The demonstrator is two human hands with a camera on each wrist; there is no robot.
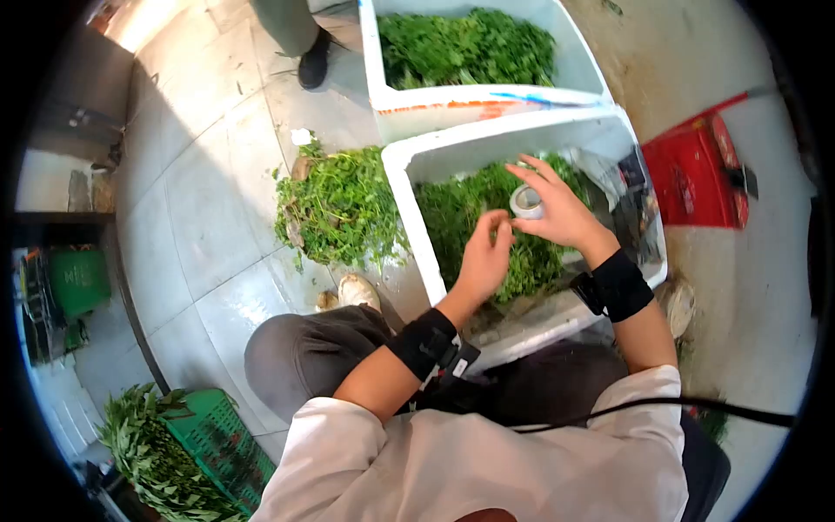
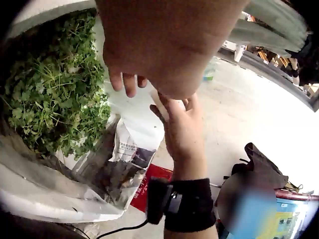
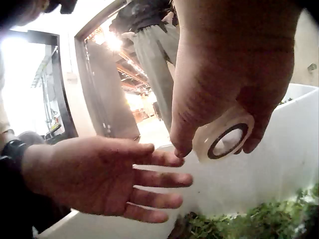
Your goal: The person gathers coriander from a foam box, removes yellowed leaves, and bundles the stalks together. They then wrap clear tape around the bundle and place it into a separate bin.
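My right hand [image 1: 567, 216] holds a roll of clear tape [image 3: 203, 143] at its edge, thumb on one side and fingers on the other. My left hand [image 3: 94, 177] is close beside it, palm turned up and fingers nearly straight in the right wrist view. The left thumb and forefinger come near the tape and the right thumb. Both hands are above a white foam box [image 1: 416, 228] with leafy green herbs [image 2: 55, 94] inside. Printed paper [image 2: 124, 142] lies against the box's inner side.
A second foam box [image 1: 374, 78] of greens stands beyond. Loose herbs [image 1: 348, 204] lie on the tiled floor, left of the near box. A red dustpan [image 1: 687, 170] is at right. Someone's leg [image 1: 291, 24] shows at the top, a green crate [image 1: 213, 444] at lower left.
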